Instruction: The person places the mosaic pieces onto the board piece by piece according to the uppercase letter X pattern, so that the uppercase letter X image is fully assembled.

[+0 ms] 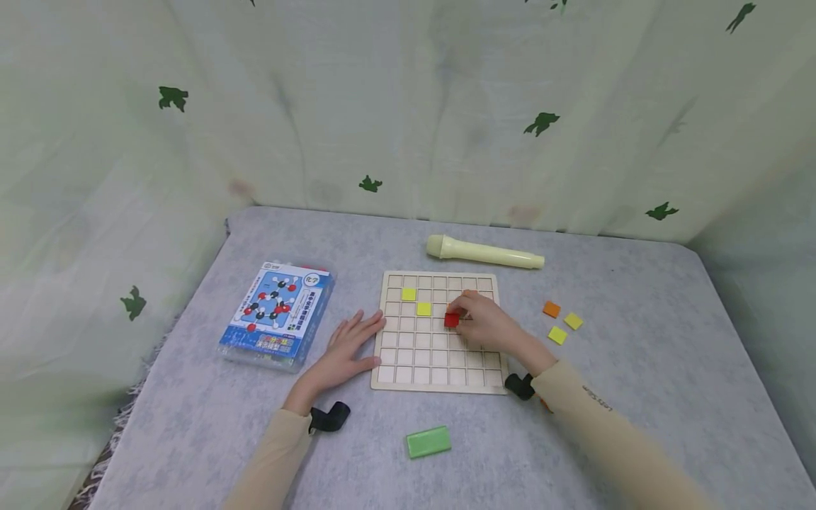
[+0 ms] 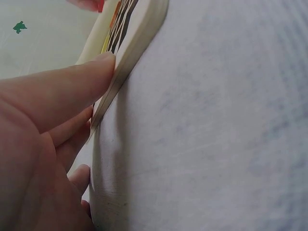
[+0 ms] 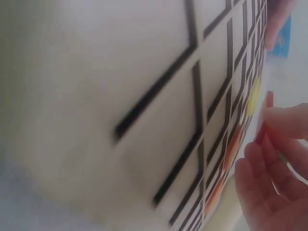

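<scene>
A square wooden grid board [image 1: 431, 340] lies flat on the cloth. My left hand [image 1: 347, 354] rests at its left side, fingers spread and fairly straight, thumb and fingertips right at the edge; the left wrist view has the thumb [image 2: 91, 79] against the rim. Above the right part of the grid, my right hand [image 1: 487, 322] pinches a small red square tile [image 1: 451, 321] between thumb and fingers. Two yellow tiles sit in cells, one yellow tile [image 1: 409, 294] farther up and left of the other yellow tile [image 1: 423, 309]. In the right wrist view, orange tiles [image 3: 233, 147] also show on the grid.
Right of the board lie an orange tile [image 1: 551, 309] and two loose yellow tiles [image 1: 574, 321]. Behind it is a pale yellow microphone-shaped stick [image 1: 487, 252]. A boxed molecule model set [image 1: 277, 312] stands left, a green block [image 1: 428, 442] in front. Curtains hang behind the table.
</scene>
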Available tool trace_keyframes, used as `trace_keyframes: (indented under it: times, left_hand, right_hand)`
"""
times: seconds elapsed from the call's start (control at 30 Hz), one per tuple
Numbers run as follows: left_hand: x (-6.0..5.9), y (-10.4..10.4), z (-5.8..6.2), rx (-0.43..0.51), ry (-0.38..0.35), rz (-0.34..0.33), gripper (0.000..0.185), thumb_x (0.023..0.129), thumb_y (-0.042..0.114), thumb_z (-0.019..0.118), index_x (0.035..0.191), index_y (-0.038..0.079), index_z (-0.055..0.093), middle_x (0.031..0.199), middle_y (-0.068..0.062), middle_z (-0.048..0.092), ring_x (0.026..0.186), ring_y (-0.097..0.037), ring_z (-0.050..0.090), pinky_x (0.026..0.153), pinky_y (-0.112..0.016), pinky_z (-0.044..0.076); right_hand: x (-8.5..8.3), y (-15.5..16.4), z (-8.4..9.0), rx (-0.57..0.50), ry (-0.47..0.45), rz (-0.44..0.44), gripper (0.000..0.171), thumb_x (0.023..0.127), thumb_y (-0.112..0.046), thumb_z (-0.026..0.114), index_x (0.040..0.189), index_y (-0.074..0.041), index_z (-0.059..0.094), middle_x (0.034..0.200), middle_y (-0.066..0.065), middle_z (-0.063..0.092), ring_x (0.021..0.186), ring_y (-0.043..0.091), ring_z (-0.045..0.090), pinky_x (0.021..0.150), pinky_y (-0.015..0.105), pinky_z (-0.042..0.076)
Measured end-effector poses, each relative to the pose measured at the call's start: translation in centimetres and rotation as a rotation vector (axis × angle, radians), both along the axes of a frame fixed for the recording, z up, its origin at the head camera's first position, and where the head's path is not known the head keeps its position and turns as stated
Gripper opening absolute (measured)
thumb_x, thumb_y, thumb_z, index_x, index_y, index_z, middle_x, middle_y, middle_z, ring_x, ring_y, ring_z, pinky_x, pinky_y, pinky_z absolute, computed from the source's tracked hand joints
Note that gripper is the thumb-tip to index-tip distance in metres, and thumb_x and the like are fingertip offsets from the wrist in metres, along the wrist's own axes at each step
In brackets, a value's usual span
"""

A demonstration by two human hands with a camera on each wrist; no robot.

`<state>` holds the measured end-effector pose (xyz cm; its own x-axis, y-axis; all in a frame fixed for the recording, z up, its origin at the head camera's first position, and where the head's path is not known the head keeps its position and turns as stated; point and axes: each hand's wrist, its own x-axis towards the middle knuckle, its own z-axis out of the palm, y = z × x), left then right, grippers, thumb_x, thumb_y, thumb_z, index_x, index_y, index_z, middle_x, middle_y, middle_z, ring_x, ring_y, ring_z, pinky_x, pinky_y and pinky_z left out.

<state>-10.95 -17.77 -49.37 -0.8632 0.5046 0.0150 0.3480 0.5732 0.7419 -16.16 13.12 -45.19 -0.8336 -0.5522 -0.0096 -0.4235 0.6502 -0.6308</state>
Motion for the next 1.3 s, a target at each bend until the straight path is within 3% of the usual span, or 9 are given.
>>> trace_keyframes:
  times: [0.3,0.47,0.77,1.03,1.3]
  left_hand:
    - [0.0,0.0,-0.1,0.003,0.005,-0.001,0.068,0.090,0.020,0.066,0.148,0.004,0.034,0.156,-0.010,0.025,0.144,-0.036,0.004,0.112,-0.053,-0.004]
    - [0.0,0.1,-0.1,-0.006,0.000,0.002,0.068,0.090,0.021,0.065,0.148,0.005,0.033,0.156,-0.008,0.024,0.144,-0.034,0.003,0.113,-0.052,-0.005]
    - [-0.1,0.0,-0.2,0.001,0.017,-0.004,0.068,0.090,0.020,0.065,0.148,0.004,0.033,0.156,-0.010,0.024,0.144,-0.036,0.004,0.112,-0.053,-0.004]
    - [0.0,-0.1,-0.1,0.000,0.012,-0.005,0.068,0.091,0.021,0.065,0.148,0.004,0.033,0.156,-0.010,0.024,0.144,-0.035,0.003,0.112,-0.053,-0.004]
    - [0.0,-0.1,-0.1,-0.003,0.008,-0.004,0.068,0.091,0.020,0.065,0.148,0.004,0.033,0.156,-0.009,0.024,0.144,-0.034,0.004,0.112,-0.052,-0.004]
  right_hand:
    - [-0.3,-2.8,-0.6,0.128,0.032,0.025,0.029,0.080,0.009,0.056,0.103,-0.005,0.067,0.097,0.001,0.059,0.087,0.015,0.053,0.079,0.029,0.048]
    - [0.2,-2.3,-0.1,0.111,0.009,-0.015,0.028,0.080,0.007,0.059,0.105,-0.004,0.066,0.099,0.002,0.059,0.088,0.016,0.054,0.080,0.031,0.048]
    - [1.2,5.4,0.5,-0.034,-0.012,-0.174,0.023,0.086,0.004,0.061,0.109,0.001,0.063,0.103,0.010,0.061,0.089,0.022,0.057,0.075,0.036,0.051]
    - [2.6,13.1,-0.1,-0.035,0.050,-0.320,0.025,0.085,0.007,0.062,0.110,0.005,0.061,0.105,0.017,0.061,0.090,0.029,0.058,0.076,0.043,0.052]
    - [3.8,16.2,-1.1,0.004,0.021,-0.336,0.025,0.087,0.005,0.063,0.111,0.005,0.060,0.106,0.018,0.061,0.093,0.031,0.059,0.077,0.045,0.052]
